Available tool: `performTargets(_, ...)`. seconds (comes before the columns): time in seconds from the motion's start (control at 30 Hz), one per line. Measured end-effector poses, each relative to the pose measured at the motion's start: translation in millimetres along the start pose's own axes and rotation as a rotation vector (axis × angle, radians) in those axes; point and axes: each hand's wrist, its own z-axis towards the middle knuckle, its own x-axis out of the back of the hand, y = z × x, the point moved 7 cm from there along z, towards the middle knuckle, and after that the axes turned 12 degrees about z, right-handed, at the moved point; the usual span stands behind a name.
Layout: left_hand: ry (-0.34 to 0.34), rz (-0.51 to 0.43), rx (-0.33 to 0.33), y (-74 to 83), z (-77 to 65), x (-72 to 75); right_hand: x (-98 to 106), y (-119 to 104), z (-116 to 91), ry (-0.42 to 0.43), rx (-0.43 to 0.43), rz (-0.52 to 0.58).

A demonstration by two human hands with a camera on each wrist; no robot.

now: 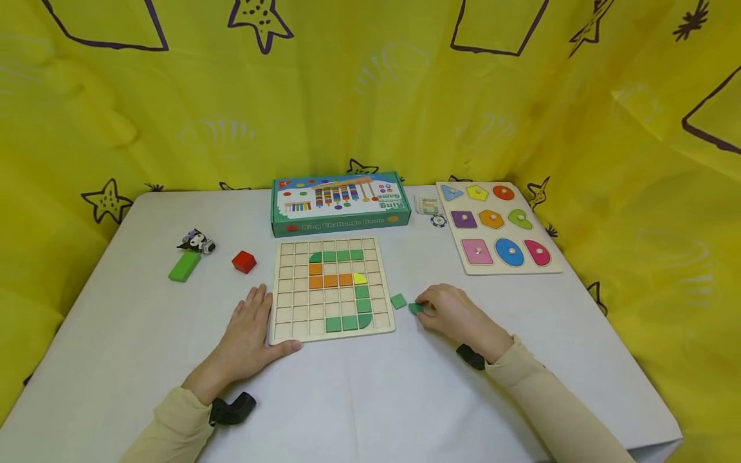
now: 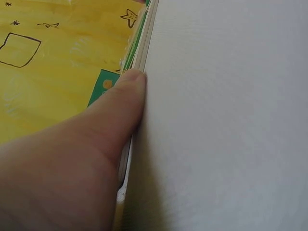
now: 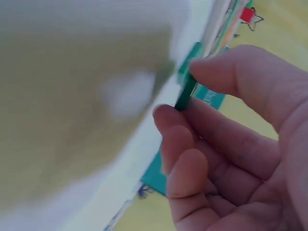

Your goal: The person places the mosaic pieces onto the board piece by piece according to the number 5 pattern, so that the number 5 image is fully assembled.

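A wooden grid board (image 1: pixel 292 292) lies on the table, with green, orange and yellow tiles set in an S-like path. Along its left and front edges rests my left hand (image 1: pixel 244 331), fingers straight and thumb at the front rim; the left wrist view shows the thumb (image 2: pixel 120 96) touching that edge. To the right of the board, my right hand (image 1: pixel 454 315) pinches a small green tile (image 1: pixel 415 308) between thumb and fingers. The right wrist view shows this tile (image 3: pixel 186 91) edge-on. Another green tile (image 1: pixel 398 301) lies between the board and my right hand.
Behind the board stands a green game box (image 1: pixel 341 206). A shape puzzle board (image 1: pixel 498 228) lies at the back right, beside a chip (image 1: pixel 438 220) and a small card (image 1: pixel 427 205). Leftward are a red cube (image 1: pixel 244 262), a green block (image 1: pixel 184 266) and a figurine (image 1: pixel 197 242).
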Motion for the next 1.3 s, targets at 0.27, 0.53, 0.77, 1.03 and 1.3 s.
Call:
performTargets(0.27, -0.011, 0.004, 0.004, -0.2, 1.3, 1.3, -18.8, -54.7, 31.1, 0.002, 0.114, 0.138)
performTargets(0.53, -0.015, -0.002, 0.009, 0.2, 1.5, 1.0, -67.8, -115.7, 58.9, -0.142, 0.356, 0.028)
performTargets(0.77, -0.021, -0.011, 0.005, 0.7, 1.5, -0.9, -89.8, -131.4, 67.4, -0.170, 0.412, -0.080)
performTargets(1.03, -0.015, 0.004, 0.009, -0.9, 0.7, 0.1, -97.3, -133.2, 67.7, -0.140, 0.434, -0.174)
performTargets(1.3, -0.014, 0.007, 0.003, 0.8, 0.2, 1.3, -77.0, -116.6, 58.5, -0.116, 0.435, -0.023)
